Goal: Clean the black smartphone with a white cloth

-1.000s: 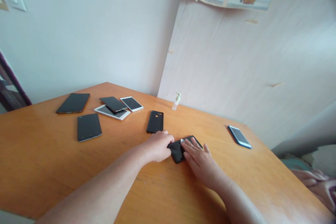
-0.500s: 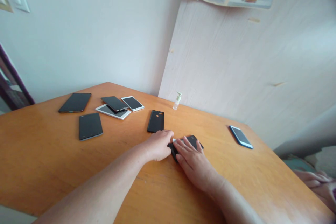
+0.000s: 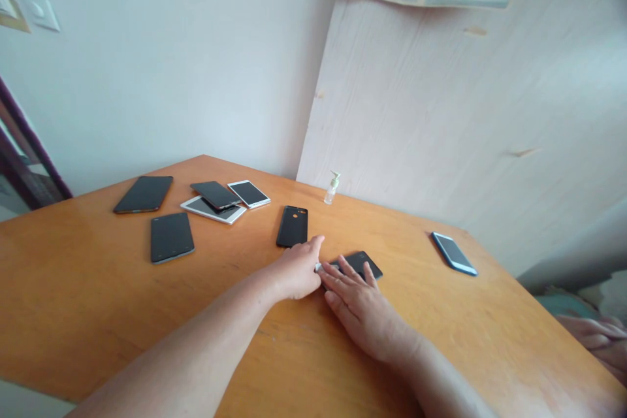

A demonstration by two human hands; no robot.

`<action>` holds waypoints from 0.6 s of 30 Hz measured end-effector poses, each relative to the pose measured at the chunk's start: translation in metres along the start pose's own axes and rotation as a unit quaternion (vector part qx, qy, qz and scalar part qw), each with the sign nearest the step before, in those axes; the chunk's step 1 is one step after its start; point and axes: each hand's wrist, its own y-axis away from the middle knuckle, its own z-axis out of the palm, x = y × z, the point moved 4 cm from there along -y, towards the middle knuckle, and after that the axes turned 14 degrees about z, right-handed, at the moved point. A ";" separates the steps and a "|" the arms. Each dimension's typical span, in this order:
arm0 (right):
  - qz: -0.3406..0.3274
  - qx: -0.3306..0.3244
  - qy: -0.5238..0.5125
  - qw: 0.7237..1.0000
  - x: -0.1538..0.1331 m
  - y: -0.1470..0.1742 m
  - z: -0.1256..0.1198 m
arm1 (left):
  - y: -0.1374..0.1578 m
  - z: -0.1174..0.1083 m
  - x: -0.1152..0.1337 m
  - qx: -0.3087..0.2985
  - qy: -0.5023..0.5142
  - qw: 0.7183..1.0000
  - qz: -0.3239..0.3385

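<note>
From where I'm standing, a flat black slab, phone-like [image 3: 366,264], is lying on an orange-brown wooden worktop [image 3: 294,359], closer to the person than that black phone case with a round hole [image 3: 292,230] and off to its right. The right hand [image 3: 360,313] is flat across the slab, fingers stretched out, not clenched, with a small white scrap [image 3: 318,267] peeking out by the fingertips. The left hand [image 3: 298,272] is just in front of the case, at the slab's left end, fingers curled, one digit poking up; can't tell if it's actually gripping the edge.

Behind the case, to its right, there's a little clear bottle with a pale green pump [image 3: 330,196]. Well right of the case: a white-fronted phone with a blue edge [image 3: 454,253]. Left of it: a dark grey-edged phone [image 3: 171,237].
</note>
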 end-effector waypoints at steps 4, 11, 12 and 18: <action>0.148 0.051 0.027 0.987 0.035 -0.012 -0.002 | 0.000 -0.001 0.001 -0.002 0.001 1.000 0.000; 0.043 0.012 0.011 0.999 0.010 -0.001 0.000 | 0.002 -0.002 0.004 0.010 0.006 1.000 -0.001; 0.018 0.002 0.007 1.000 0.004 0.001 0.000 | 0.002 -0.003 0.005 0.011 0.006 1.000 -0.002; 0.212 0.053 0.031 0.975 0.049 -0.014 -0.004 | 0.004 -0.009 0.015 -0.009 -0.015 1.000 -0.006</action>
